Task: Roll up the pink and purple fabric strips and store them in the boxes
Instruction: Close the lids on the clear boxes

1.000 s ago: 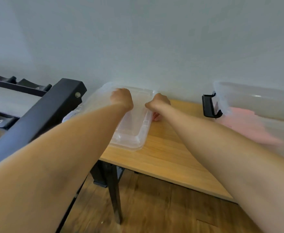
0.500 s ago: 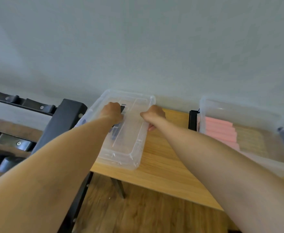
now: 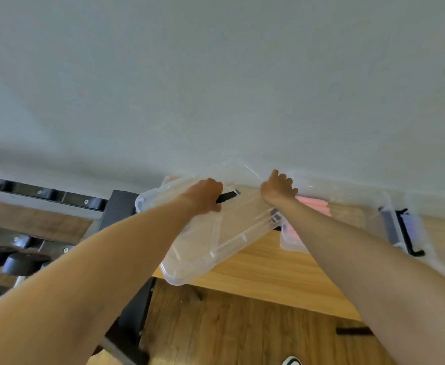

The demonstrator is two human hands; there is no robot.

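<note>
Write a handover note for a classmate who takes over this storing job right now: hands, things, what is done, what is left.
Left hand grips the clear lid at its black latch; right hand grips the lid's far edge. The lid is tilted, lifted partly over the open box on the wooden table.
Done: pink rolls lie in the box.
Left: seat the lid and latch it. No purple strips are in view.

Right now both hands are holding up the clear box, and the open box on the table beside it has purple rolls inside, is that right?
Not quite. The head view shows the rolls in the open box on the table are pink, not purple. The rest holds: the left hand and right hand both grip the clear box, raised and tilted.
</note>
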